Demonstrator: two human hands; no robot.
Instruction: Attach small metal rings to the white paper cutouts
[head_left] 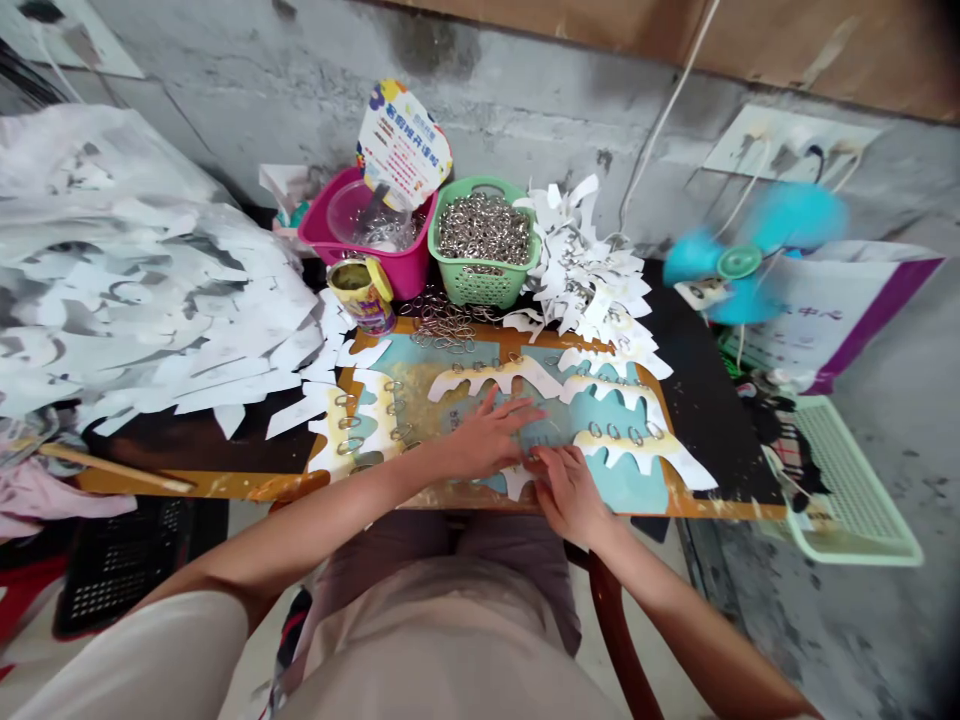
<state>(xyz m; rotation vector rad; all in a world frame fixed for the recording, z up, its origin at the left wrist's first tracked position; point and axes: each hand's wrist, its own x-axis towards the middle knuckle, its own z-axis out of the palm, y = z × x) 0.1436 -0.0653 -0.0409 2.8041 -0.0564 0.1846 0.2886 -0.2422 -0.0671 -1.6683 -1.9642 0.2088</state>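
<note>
My left hand point(487, 435) lies flat on a paint-stained board point(420, 400), its fingers spread and nothing visible in them. My right hand point(570, 495) sits just below it, fingertips bent down at a white paper strip point(517, 482); anything between them is hidden. Several white scalloped paper strips lie around both hands, with small metal rings fastened along them. The nearest, a strip with rings point(645, 450), is to the right of my hands. A loose heap of metal rings point(442, 325) lies at the board's far edge.
A green plastic basket of metal rings point(484, 240) stands beyond the board beside a pink tub point(367, 262) and a small tin point(362, 295). Stacks of white paper cutouts point(150, 290) spread left, more cutouts point(581, 270) lie right, and a spinning blue fan point(739, 262) stands further right.
</note>
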